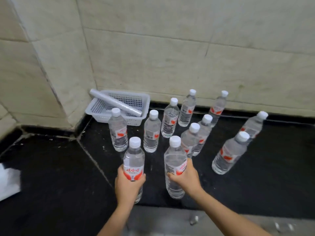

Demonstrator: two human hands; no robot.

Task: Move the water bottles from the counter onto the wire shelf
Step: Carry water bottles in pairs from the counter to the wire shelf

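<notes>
While each hand grips a bottle, trouble looms! Left hand [129,183] has its fingers curled round the left bottle [133,157] at the label, and right hand [185,178] wraps the right bottle [175,160] mid-body, both at the counter's [51,176] front edge. A careless swing could clip the standing bottles [190,138] just behind and topple several. The shelf is out of view.

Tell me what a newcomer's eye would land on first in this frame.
The cluster of clear, white-capped water bottles standing on the black counter draws the eye first. At the near edge, the left hand grips one bottle and the right hand grips a second bottle, both around the red labels. Behind them, a white plastic basket with a grey roll lying across it sits in the tiled corner.
</notes>
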